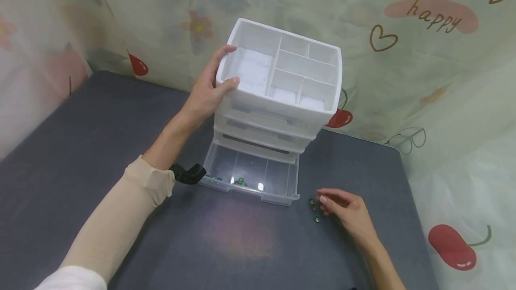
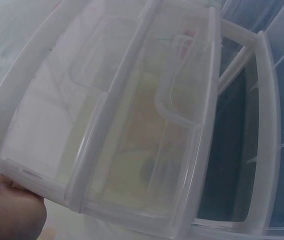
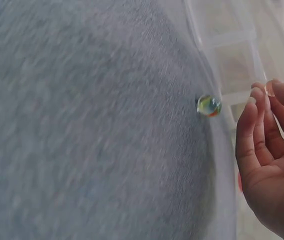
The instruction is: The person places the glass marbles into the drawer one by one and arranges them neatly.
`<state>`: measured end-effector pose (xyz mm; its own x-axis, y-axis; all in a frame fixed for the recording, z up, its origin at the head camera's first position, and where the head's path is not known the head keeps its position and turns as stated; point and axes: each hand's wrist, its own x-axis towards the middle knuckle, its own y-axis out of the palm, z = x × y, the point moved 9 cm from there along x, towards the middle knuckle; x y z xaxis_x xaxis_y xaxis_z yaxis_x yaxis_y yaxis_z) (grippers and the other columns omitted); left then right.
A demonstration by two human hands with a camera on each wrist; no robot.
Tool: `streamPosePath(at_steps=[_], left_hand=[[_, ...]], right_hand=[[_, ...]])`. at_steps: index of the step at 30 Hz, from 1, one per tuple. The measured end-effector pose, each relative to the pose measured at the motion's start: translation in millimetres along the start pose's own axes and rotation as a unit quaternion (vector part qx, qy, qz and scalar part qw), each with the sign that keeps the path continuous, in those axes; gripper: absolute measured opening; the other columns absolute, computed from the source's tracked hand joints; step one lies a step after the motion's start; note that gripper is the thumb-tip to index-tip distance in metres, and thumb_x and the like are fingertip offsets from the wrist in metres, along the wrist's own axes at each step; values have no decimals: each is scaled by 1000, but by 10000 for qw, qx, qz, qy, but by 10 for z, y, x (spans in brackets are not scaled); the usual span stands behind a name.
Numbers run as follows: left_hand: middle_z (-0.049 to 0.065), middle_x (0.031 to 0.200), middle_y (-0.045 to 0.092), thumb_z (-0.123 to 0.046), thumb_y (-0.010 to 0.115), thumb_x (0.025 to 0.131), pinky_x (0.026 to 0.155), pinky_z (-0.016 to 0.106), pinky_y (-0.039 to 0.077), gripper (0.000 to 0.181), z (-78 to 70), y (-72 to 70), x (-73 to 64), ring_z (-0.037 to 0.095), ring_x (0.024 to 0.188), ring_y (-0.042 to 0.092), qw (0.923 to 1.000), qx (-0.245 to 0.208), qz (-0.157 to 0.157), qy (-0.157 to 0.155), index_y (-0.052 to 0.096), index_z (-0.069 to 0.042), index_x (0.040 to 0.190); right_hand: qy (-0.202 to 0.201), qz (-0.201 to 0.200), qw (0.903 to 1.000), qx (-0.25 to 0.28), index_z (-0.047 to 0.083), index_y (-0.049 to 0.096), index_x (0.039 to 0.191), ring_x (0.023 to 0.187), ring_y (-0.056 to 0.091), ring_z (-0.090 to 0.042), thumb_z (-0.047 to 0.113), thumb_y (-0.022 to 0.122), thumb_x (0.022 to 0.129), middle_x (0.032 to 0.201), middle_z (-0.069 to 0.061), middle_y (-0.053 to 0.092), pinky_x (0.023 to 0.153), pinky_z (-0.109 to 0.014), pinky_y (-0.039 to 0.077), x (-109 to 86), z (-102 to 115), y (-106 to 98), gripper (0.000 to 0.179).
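My left hand (image 1: 207, 86) grips the top left edge of a white plastic drawer unit (image 1: 278, 106), thumb over the front rim and fingers along the side. The unit's open top is divided into several compartments. Its lowest clear drawer (image 1: 258, 164) is pulled out, with a few green glass marbles (image 1: 240, 182) near its front. Right of that drawer my right hand (image 1: 346, 211) hovers low over the table, fingers slightly bent, thumb tip close to the fingertips. Just left of those fingertips lie small glass marbles (image 1: 316, 219), green and orange. One marble (image 3: 209, 106) shows in the right wrist view.
The dark grey table (image 1: 258, 254) runs up to a patterned curtain (image 1: 161, 21) at the back and right. A thin wire-like thing (image 1: 411, 140) stands by the far right corner. A black wrist mount (image 1: 188, 174) on my left arm overlaps the drawer's front left corner.
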<state>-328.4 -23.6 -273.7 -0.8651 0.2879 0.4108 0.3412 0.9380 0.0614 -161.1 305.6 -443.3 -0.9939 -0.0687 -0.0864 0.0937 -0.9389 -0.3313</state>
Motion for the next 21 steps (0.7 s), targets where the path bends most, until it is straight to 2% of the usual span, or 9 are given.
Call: streamPosePath(at_steps=[7, 15, 21], left_hand=[[14, 134, 31, -5, 52, 89, 77, 35, 41, 54, -7, 1, -3, 26, 106, 41, 10000, 50, -12, 45, 31, -14, 137], [13, 136, 28, -5, 52, 88, 79, 35, 40, 53, -7, -4, -9, 28, 108, 39, 9999, 92, -44, 43, 31, -13, 137], [13, 136, 29, -5, 52, 89, 78, 35, 40, 53, -17, -2, -6, 27, 108, 40, 9999, 96, -36, 46, 31, -14, 137]], right_hand=[[-210, 72, 9996, 160, -5, 61, 109, 78, 63, -32, 17, 64, 85, 98, -23, 64, 66, -35, 51, 59, 128, 114, 33], [-107, 84, 9998, 155, -2, 63, 108, 77, 63, -27, 20, 66, 83, 97, -16, 65, 67, -35, 51, 139, 264, 258, 34], [77, 36, 9997, 226, -3, 64, 106, 77, 62, -27, 16, 67, 82, 94, -15, 65, 68, -36, 51, 145, 533, 379, 30]])
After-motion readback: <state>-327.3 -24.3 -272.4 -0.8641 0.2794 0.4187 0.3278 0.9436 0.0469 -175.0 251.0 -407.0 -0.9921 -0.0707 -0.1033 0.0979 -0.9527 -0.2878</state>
